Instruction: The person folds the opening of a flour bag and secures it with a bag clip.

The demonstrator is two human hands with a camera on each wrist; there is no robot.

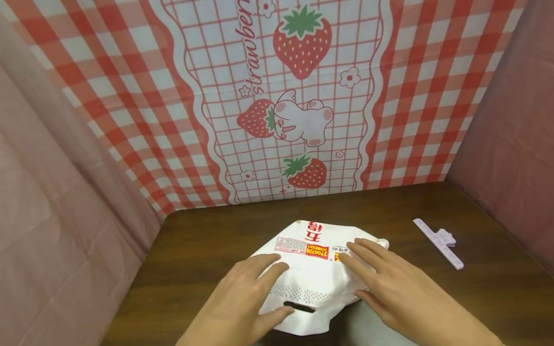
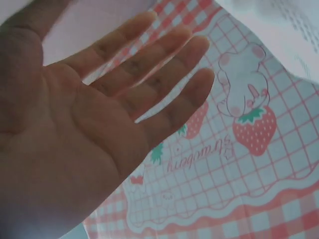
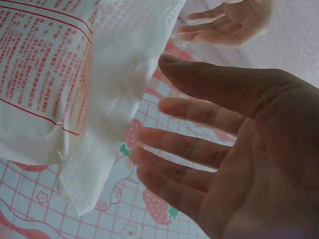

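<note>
A white bag with red and yellow print stands on the table in the head view, its slotted top end with a dark handle hole toward me. On its left side is my left hand, fingers spread and slightly bent. My right hand is at the bag's right side, fingers extended and overlapping the print. In the right wrist view, a gap shows between the right fingers and the bag's side, which carries red text. The left wrist view has only a corner of the bag, apart from the open palm.
A pale lilac bag clip lies on the brown wooden table, right of the bag. Behind rises a red-checked strawberry cloth. Pink curtains hang at both sides.
</note>
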